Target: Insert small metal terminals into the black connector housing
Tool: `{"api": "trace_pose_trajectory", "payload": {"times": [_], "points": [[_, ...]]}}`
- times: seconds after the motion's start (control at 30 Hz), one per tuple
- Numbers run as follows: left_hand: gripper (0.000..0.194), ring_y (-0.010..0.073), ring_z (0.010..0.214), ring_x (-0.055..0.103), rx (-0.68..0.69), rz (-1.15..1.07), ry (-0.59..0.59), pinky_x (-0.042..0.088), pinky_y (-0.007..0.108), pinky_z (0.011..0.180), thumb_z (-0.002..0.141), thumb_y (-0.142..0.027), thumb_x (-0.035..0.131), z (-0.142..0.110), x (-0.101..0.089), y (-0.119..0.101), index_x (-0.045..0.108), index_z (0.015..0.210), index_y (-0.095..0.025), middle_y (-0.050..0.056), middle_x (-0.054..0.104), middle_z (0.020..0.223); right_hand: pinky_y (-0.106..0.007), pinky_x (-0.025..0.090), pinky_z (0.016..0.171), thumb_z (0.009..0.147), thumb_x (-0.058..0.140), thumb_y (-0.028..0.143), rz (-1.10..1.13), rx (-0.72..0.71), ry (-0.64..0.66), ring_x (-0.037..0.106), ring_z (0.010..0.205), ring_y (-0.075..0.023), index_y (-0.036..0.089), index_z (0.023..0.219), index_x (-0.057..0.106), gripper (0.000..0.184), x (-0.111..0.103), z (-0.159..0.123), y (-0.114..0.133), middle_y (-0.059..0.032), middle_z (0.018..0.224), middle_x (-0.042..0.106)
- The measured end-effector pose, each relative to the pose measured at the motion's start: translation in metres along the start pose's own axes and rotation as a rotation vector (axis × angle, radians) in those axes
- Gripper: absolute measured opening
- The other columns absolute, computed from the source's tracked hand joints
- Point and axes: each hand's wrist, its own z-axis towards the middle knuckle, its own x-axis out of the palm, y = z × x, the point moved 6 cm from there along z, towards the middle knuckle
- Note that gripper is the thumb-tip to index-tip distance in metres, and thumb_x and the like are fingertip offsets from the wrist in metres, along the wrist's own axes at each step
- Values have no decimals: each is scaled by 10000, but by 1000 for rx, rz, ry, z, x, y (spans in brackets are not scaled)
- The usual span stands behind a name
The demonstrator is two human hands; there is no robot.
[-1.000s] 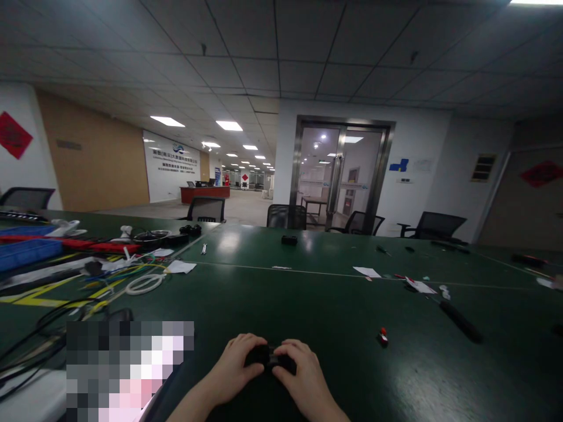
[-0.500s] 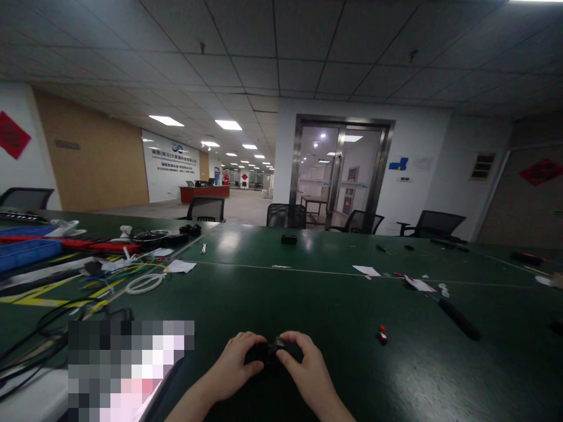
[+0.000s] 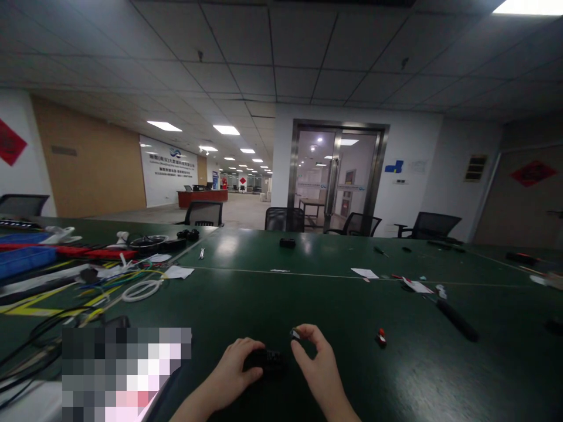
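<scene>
My left hand (image 3: 240, 363) is closed around the left end of a small black block-shaped device (image 3: 273, 358) on the green table (image 3: 211, 316). Its kind is too dark to make out. To the right of it and slightly raised, my right hand (image 3: 314, 354) pinches a tiny part with a pale face (image 3: 295, 333) between thumb and forefinger. That part is apart from the black device. Farther right on the table lies a small red and white piece (image 3: 381, 337), which neither hand touches.
At the left are tangled cables (image 3: 53, 328), a coil of white tubing (image 3: 141, 291) and blue trays (image 3: 26, 261). A blurred-out patch covers something left of my hands. A black-handled tool (image 3: 457, 320) and papers (image 3: 417, 285) lie at right; another black block (image 3: 287, 242) sits farther back.
My right hand has come away from the black device, moving right and slightly up with the tiny part in its pinch. My left hand stays on the device. The view has tilted slightly upward.
</scene>
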Motion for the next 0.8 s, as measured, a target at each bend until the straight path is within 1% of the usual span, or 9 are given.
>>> {"api": "trace_pose_trajectory", "payload": {"times": [0.27, 0.43, 0.57, 0.8], "points": [[404, 232, 1119, 472, -19, 2, 5, 314, 354, 1001, 735, -235, 555, -2, -3, -7, 547, 1138, -233, 40, 569, 1175, -353, 447, 807, 719, 585, 367, 50, -6, -65, 583, 871, -226, 212, 840, 615, 199, -14, 0, 8, -38, 863, 646], [407, 229, 1112, 478, -22, 2, 2, 322, 353, 999, 732, -240, 555, -3, -3, -9, 550, 1139, -230, 40, 573, 1163, -373, 442, 814, 723, 581, 376, 51, -19, -89, 576, 878, -231, 220, 855, 615, 207, -20, 4, 3, -41, 877, 642], [409, 236, 1118, 471, -31, 5, 2, 322, 359, 996, 733, -245, 552, -4, -5, -10, 546, 1142, -248, 32, 570, 1172, -363, 439, 816, 744, 571, 385, 66, -52, -129, 573, 891, -228, 220, 878, 612, 217, -24, 4, 2, -43, 890, 643], [404, 220, 1106, 473, -43, -5, 21, 324, 343, 989, 745, -236, 552, -4, -6, -10, 542, 1149, -234, 33, 565, 1169, -365, 436, 832, 742, 577, 401, 92, -45, -132, 583, 914, -226, 221, 935, 592, 264, -25, 6, -8, -45, 935, 649]]}}
